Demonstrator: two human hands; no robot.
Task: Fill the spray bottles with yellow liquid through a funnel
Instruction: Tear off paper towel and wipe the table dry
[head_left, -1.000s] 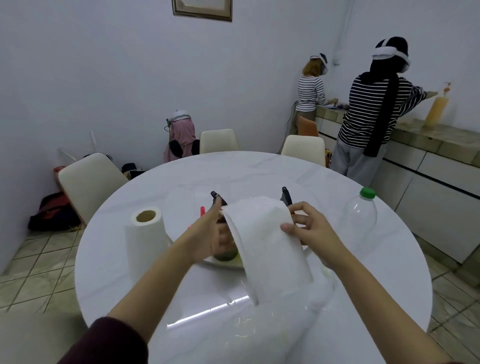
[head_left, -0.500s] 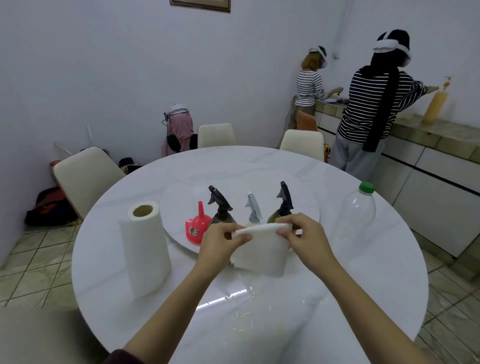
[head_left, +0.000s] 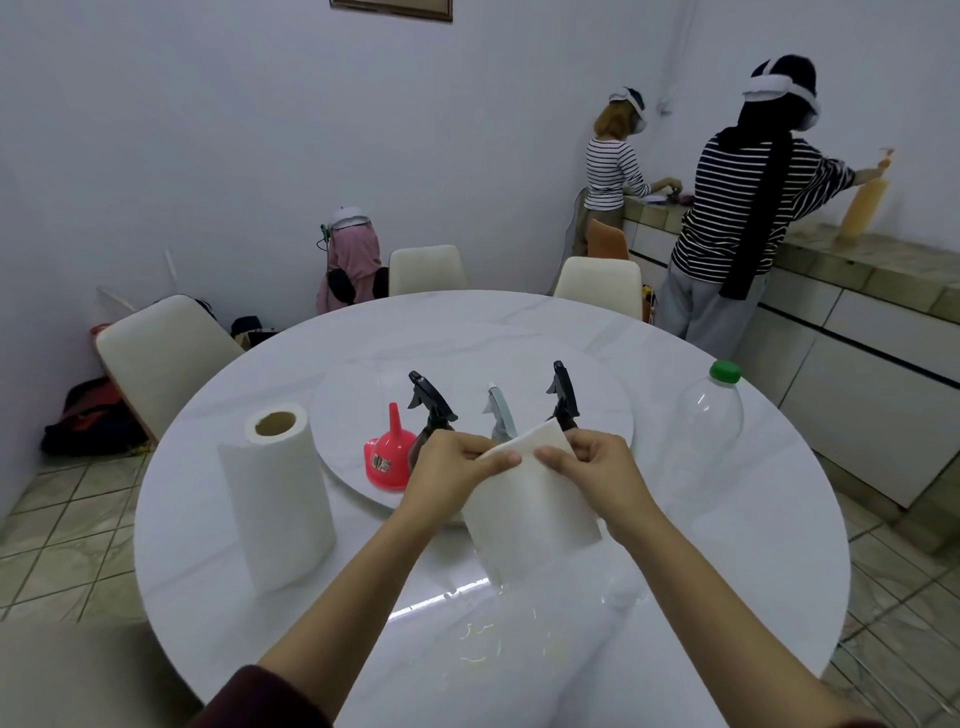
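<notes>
Three spray bottles stand in a row on the round turntable (head_left: 353, 395): a black-headed one (head_left: 431, 405) on the left, a pale grey-headed one (head_left: 500, 413) in the middle, and another black-headed one (head_left: 563, 395) on the right. Their bodies are mostly hidden behind my hands. A red funnel (head_left: 389, 452) sits upside down to their left. My left hand (head_left: 452, 462) and my right hand (head_left: 592, 462) each pinch the top edge of a white paper towel sheet (head_left: 530, 509) that hangs in front of the bottles.
A paper towel roll (head_left: 280, 493) stands upright at the table's left. A clear plastic bottle with a green cap (head_left: 706, 426) stands at the right. White chairs ring the marble table (head_left: 467, 332). Two people in striped tops work at the counter (head_left: 857, 270) on the right.
The towel sheet, first held high and spread over the bottles, was lowered and folded. My hands have come closer together at its top edge.
</notes>
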